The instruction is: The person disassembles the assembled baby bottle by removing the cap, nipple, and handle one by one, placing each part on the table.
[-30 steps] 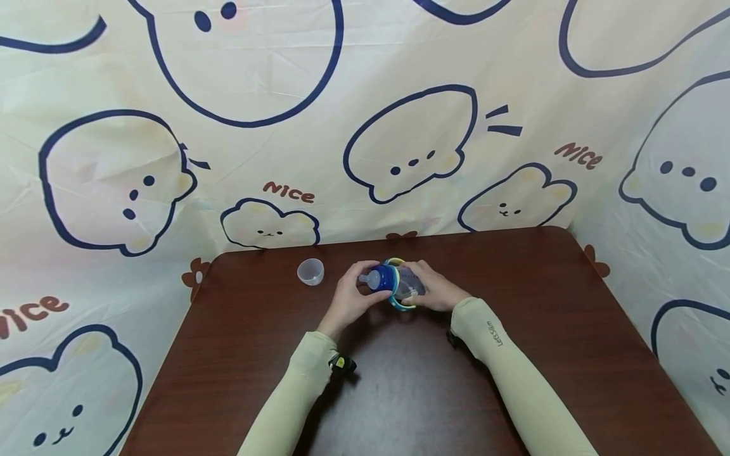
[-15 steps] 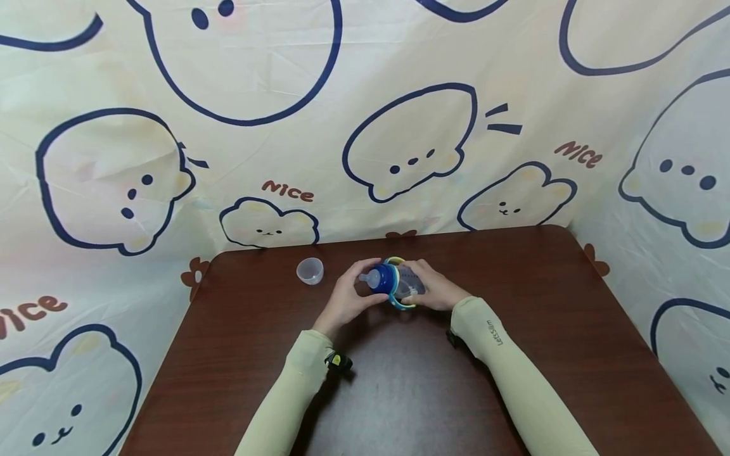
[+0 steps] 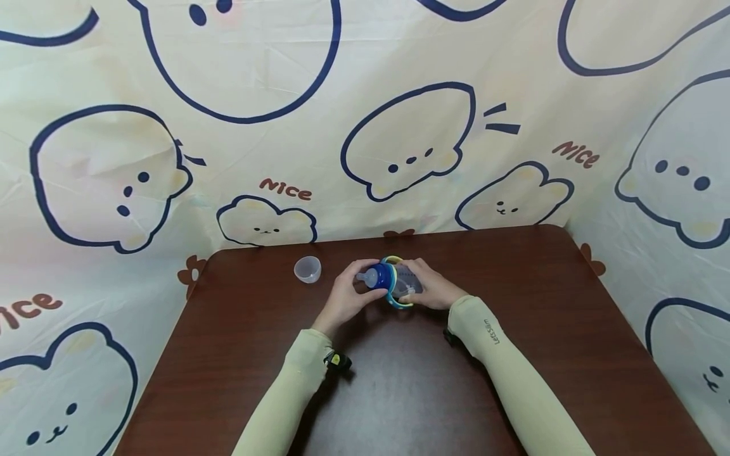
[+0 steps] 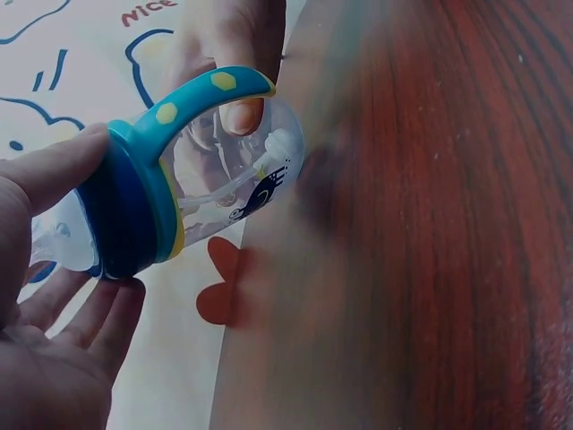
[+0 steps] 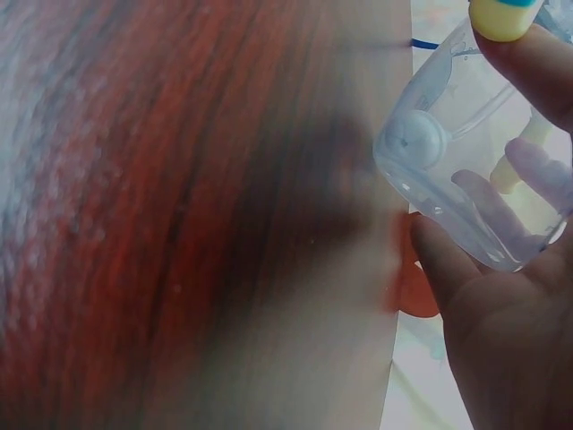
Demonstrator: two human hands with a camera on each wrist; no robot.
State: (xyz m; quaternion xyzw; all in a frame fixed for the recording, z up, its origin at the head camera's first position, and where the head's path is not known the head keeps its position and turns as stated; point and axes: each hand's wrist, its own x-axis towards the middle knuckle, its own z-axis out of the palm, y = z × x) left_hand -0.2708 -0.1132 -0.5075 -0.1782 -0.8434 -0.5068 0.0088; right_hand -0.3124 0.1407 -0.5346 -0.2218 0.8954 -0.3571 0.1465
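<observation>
A clear baby bottle (image 3: 406,282) lies sideways between both hands, its nipple toward the left. My left hand (image 3: 349,299) grips the blue collar (image 4: 125,210) between thumb and fingers. Round the bottle's body curl the fingers and thumb of my right hand (image 3: 435,286). A teal and yellow handle ring (image 4: 183,107) sits just behind the collar. Inside the body, a straw ends in a white weight (image 5: 416,139). The translucent nipple (image 4: 64,237) shows beside the left palm.
A small clear cup-shaped cap (image 3: 308,270) stands on the brown wooden table (image 3: 410,380), left of the hands near the back edge. A cream cloth (image 3: 274,139) with cartoon outlines hangs behind the table and along both sides.
My left hand has shifted its fingers slightly on the collar. The bottle and right hand hold nearly the same place, and the head view has turned a little.
</observation>
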